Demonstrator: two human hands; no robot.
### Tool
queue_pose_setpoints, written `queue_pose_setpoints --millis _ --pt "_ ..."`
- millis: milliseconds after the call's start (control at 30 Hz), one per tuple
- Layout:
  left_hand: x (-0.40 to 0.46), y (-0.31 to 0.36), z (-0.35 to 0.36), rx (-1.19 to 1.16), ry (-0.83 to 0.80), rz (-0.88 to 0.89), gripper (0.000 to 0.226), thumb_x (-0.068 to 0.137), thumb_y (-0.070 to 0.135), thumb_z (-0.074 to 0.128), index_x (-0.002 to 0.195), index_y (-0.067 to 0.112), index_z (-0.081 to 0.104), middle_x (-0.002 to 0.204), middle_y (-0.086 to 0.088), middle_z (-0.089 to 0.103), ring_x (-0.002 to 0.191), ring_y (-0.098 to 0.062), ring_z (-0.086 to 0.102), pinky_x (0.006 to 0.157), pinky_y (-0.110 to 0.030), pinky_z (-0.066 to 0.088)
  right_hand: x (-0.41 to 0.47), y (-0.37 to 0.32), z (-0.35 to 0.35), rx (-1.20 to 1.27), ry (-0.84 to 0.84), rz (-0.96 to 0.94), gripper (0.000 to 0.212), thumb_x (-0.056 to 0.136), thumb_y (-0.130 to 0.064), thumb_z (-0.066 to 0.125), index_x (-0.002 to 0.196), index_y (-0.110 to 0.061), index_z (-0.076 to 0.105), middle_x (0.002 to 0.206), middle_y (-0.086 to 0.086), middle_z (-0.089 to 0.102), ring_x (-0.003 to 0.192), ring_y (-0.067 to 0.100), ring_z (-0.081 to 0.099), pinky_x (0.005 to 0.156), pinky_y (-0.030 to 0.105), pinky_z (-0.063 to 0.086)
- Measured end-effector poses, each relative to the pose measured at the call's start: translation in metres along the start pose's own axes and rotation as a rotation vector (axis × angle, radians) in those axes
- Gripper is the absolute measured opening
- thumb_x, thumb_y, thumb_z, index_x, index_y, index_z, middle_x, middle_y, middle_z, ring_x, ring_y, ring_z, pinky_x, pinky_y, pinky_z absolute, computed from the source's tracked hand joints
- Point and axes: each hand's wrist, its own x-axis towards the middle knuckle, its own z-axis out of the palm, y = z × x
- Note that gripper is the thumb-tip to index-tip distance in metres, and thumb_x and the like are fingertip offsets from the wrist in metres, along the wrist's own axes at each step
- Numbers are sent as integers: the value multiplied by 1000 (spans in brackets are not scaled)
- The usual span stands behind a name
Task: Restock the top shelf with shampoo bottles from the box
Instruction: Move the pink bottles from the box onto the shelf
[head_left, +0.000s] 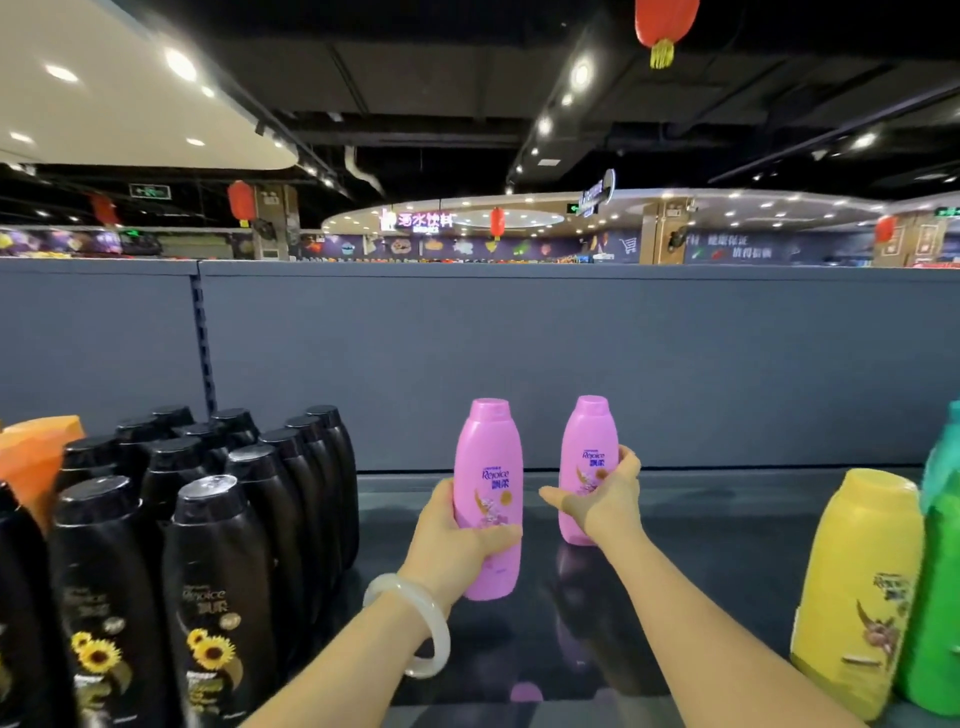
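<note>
Two pink Rejoice shampoo bottles stand upright over the dark top shelf (701, 551). My left hand (457, 540) grips the nearer pink bottle (488, 467) round its lower half, thumb across the front. My right hand (605, 496) holds the farther pink bottle (587, 447) from its right side, fingers curled behind it and thumb stretched out to the left. The farther bottle's base touches the shelf. Whether the nearer one stands on the shelf or hangs just above it, I cannot tell. The box is out of view.
Rows of black Rejoice bottles (208, 561) fill the shelf's left side, with an orange bottle (31, 457) beyond them. A yellow bottle (857, 582) and a green one (935, 597) stand at the right. A grey back panel (519, 353) closes the shelf behind.
</note>
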Motion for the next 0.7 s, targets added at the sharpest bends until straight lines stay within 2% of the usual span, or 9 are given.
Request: queue_pose_setpoints --millis 67,267,400,533,600,700 --pt "16 4 -1 -4 1 9 43 70 -3 75 101 20 54 100 -5 67 92 -23 64 75 -33 53 -1 -4 -8 -88 -32 17 103 52 -15 91 132 -10 26 120 9 45 108 29 52 94 44 48" --pt "67 5 2 35 52 5 39 68 -4 76 89 22 55 93 -3 67 91 -27 63 77 -36 50 -16 5 -14 -195 -72 -11 98 59 -19 87 133 -12 22 124 11 44 107 28 54 91 43 51" --pt "79 -14 17 31 29 -51 41 68 -5 77 98 13 57 101 -11 68 96 -31 64 84 -40 51 -20 10 -8 -220 2 -46 95 61 -29 85 132 -14 23 121 7 45 104 26 56 83 43 53" --pt "81 -30 26 78 -13 -64 45 69 -2 76 107 11 55 100 -9 68 94 -26 64 80 -36 52 -18 11 -4 -288 54 -74 85 65 -34 82 127 -16 27 115 5 47 95 20 54 68 32 49" --pt "81 -34 26 98 -33 -64 45 71 0 75 109 12 54 101 -8 67 93 -23 64 77 -32 52 -17 12 -1 -313 64 -78 77 68 -33 80 123 -16 28 113 5 48 95 20 56 67 31 50" --pt "82 -35 25 132 -50 -61 45 72 2 75 109 14 53 104 -7 66 98 -24 63 87 -40 52 -18 12 2 -366 78 -69 73 70 -32 77 121 -17 27 110 5 48 95 21 57 67 32 53"
